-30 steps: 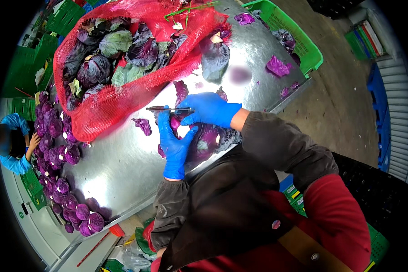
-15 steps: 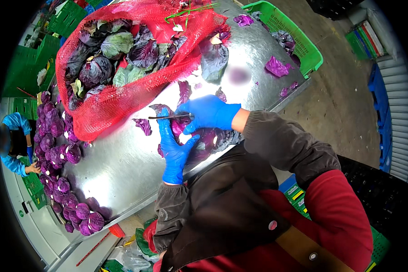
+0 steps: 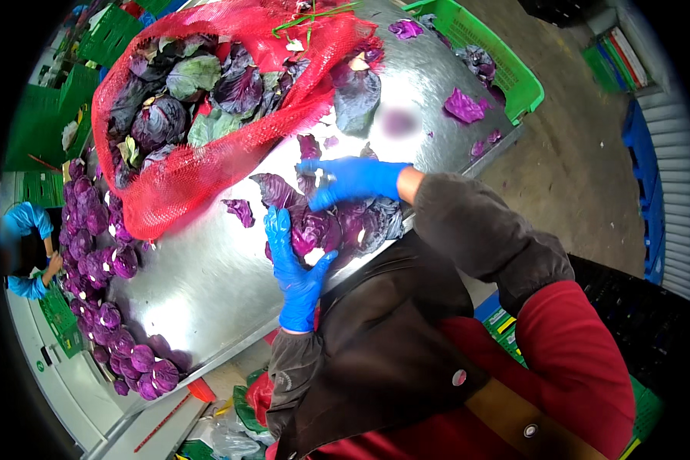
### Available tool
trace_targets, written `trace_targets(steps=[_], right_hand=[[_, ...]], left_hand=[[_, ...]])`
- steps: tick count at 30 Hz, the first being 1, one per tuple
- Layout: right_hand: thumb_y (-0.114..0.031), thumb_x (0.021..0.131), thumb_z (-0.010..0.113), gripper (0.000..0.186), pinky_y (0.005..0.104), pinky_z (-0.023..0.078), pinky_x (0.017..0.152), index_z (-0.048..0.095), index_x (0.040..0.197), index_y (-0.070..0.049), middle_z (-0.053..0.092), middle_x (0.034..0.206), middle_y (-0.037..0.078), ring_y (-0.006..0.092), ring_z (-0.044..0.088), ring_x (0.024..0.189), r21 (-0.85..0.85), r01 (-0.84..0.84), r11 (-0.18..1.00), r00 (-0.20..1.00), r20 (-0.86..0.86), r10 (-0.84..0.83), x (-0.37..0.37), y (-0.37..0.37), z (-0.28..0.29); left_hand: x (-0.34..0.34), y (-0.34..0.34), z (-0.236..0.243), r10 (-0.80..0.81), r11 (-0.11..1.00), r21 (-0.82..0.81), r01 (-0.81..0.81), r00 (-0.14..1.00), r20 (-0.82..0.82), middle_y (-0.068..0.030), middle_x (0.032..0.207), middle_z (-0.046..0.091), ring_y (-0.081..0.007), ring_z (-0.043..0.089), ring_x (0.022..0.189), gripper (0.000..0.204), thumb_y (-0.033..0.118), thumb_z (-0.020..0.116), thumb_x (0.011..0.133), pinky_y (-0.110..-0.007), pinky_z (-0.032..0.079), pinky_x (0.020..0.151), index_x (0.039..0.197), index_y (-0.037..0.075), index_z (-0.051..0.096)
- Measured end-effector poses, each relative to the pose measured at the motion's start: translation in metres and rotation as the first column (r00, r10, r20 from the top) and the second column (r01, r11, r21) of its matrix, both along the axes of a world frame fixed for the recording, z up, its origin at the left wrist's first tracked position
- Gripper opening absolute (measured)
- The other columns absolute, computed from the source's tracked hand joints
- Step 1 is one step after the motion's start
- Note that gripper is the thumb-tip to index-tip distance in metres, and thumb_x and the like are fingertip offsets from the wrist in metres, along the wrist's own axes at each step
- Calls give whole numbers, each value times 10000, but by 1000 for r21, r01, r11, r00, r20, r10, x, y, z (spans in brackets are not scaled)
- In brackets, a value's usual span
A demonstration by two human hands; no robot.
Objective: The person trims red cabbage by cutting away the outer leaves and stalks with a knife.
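A red cabbage [image 3: 316, 230] rests on the metal table near its front edge. My left hand [image 3: 293, 272], in a blue glove, cups its left side, the fingers along it and the thumb at its lower edge. Above the cabbage, my right hand [image 3: 356, 184], also gloved, is blurred by motion. Its fingers are closed over a dark purple leaf [image 3: 305, 184], with a pale bit showing between them. The knife it held earlier cannot be made out now. Loose leaves [image 3: 276, 190] and another cabbage [image 3: 364, 226] lie right around my hands.
A red mesh sack [image 3: 199, 180] of untrimmed cabbages [image 3: 161, 121] spreads over the far left. Trimmed purple cabbages [image 3: 123, 261] are piled along the left edge, where another person [image 3: 31, 230] reaches in. A green crate [image 3: 506, 69] stands at the far right corner.
My right hand has turned and risen slightly off the cabbage, and the knife blade has gone from sight. My left hand has slid a little down, uncovering more of the cabbage.
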State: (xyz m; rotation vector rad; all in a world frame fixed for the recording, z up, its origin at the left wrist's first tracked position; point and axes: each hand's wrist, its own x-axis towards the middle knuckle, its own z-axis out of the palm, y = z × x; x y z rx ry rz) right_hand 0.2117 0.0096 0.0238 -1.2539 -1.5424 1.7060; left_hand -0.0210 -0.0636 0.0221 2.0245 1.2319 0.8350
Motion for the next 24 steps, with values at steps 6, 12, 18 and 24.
trace_targets(steps=[6,12,18,24], right_hand=[[-334,768,758,690,382,489,888,522,1404,-207,669,1138,174,306,651,977,255,-275,927,948,234,217,-18,-17,-13],[-377,756,758,585,387,507,807,614,1311,-264,702,995,153,298,672,874,248,-277,928,940,272,207,-24,-10,-10],[-263,827,628,393,424,510,894,657,1202,-149,684,1073,178,351,658,989,289,-209,934,862,506,36,-8,-1,-46],[-402,838,672,547,444,517,856,580,1331,-186,673,1061,189,377,651,982,489,-25,872,940,307,-146,-37,-23,26]], left_hand=[[11,-5,5,296,929,-288,-232,934,202,-143,1520,341,-264,346,1391,1000,87,876,671,-384,266,1169,1489,33,304],[8,-3,2,399,883,-334,-329,901,168,-140,1425,454,-253,435,1316,915,139,892,676,-370,333,1127,1437,22,397],[-11,-6,-5,356,898,-355,-259,903,243,-136,1412,458,-261,463,1279,956,168,909,632,-378,364,1103,1428,18,401],[-15,3,-8,334,897,-389,-212,900,281,-118,1426,451,-240,479,1260,998,131,906,617,-382,377,1102,1454,26,372]])
